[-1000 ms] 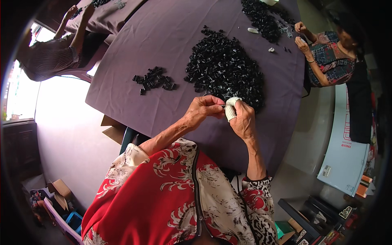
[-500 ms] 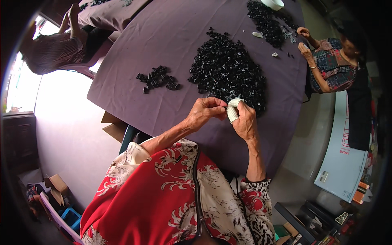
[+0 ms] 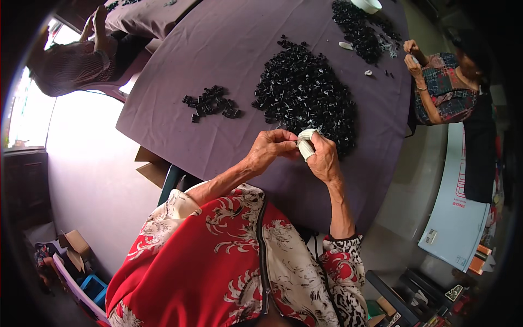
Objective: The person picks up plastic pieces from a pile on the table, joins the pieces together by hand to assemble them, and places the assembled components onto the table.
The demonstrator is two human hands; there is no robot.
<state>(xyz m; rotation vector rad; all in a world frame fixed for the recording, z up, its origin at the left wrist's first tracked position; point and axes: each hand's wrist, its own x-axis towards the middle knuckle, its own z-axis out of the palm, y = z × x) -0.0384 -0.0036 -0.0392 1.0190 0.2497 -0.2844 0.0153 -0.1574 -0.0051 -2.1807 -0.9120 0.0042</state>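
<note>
My left hand (image 3: 272,147) is closed in a pinch in front of the large heap, its fingertips meeting those of my right hand (image 3: 322,157). White ribbed finger covers (image 3: 306,143) sit on the thumb and forefinger of my right hand, which is also pinched. Whatever lies between the fingertips is too small and hidden to name. Just beyond both hands spreads a big heap of small black plastic pieces (image 3: 302,87). Farther left lies a smaller group of the same black pieces (image 3: 211,103).
A purple cloth covers the table (image 3: 174,60). At the far right are another black heap (image 3: 357,32), a white bowl (image 3: 366,5) and a loose white finger cover (image 3: 345,46). One person (image 3: 447,87) sits at the right, another (image 3: 76,65) at the far left.
My two hands have come slightly closer together, the right one shifting a little left. The person at the right has moved their hands slightly.
</note>
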